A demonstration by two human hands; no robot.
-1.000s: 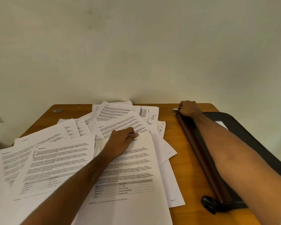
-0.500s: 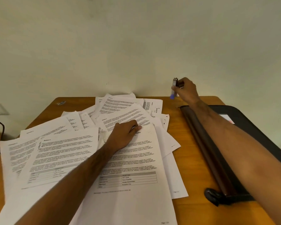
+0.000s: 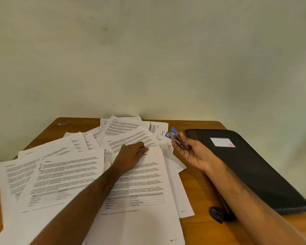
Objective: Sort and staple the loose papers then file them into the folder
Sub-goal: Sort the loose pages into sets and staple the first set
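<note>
Paper this thin slides and creases, so I keep my left hand (image 3: 131,156) flat on the top sheet (image 3: 145,175), fingers relaxed. My right hand (image 3: 195,152) grips the small, rigid stapler (image 3: 175,137); I'd staple at a squared corner.

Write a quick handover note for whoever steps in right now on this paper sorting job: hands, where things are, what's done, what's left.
Left hand: rests on the top sheet of the loose papers, fingers curled at the sheet's upper edge.
Right hand: holds the small stapler in the air between the papers and the folder.
Papers: spread unsorted across the table, overlapping.
Folder: closed, lying flat at the right side of the table.
Done: stapler picked up.
Left: sort the sheets into sets, staple each, open the folder and file them.
</note>
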